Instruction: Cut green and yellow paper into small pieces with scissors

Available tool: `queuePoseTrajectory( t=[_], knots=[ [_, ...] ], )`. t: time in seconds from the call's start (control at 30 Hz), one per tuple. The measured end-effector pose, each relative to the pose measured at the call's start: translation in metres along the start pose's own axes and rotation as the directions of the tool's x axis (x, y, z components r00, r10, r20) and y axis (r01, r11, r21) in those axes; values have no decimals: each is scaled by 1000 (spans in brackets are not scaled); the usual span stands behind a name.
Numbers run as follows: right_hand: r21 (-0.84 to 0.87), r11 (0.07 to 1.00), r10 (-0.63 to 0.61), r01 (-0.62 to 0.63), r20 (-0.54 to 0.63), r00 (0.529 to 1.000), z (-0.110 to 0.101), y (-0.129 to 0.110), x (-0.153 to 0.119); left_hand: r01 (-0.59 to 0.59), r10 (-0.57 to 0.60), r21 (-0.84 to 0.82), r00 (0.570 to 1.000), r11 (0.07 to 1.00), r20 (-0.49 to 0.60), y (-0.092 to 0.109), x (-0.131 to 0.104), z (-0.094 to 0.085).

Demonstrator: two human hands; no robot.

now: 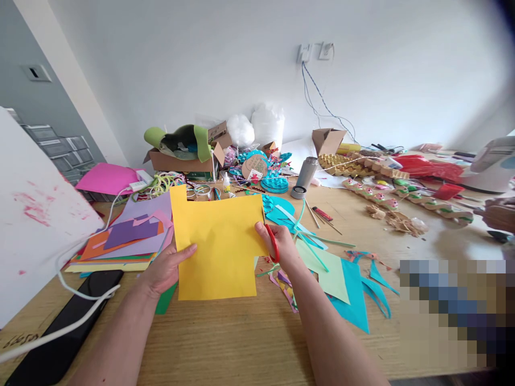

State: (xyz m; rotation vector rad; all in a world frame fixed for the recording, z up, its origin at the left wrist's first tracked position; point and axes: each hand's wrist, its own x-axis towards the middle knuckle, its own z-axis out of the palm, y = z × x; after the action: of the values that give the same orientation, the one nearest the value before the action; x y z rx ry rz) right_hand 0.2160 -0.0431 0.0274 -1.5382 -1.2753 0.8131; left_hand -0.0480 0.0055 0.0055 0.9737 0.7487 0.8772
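Grey flask, black phone

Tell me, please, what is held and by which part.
The left hand holds yellow paper by its left side; the right hand, its right side and scissors by the red handle.

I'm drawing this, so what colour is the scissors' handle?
Red. The scissors' handle shows best in the head view, in the right hand.

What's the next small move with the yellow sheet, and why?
Probably lift the right hand's thumb off the yellow sheet, freeing that hand to work the red-handled scissors: its thumb overlaps the sheet's right side while it holds the scissors, and the left hand grips the opposite edge.
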Motion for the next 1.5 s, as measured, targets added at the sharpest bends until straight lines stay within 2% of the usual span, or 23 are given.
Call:
queuePoseTrajectory(
  t=[0.93,1.33,1.5],
  knots=[
    [8,1000,4,-3,-39,999,2,-2,1,5,-5,-6,1000,1000,-4,1,0,2],
    [7,1000,-19,19,-57,998,4,7,4,-3,3,-24,1000,1000,-15,0,1,2],
    [59,998,12,-9,-51,999,4,4,2,1,-2,-34,1000,999,-23,1,0,3]
  ],
)
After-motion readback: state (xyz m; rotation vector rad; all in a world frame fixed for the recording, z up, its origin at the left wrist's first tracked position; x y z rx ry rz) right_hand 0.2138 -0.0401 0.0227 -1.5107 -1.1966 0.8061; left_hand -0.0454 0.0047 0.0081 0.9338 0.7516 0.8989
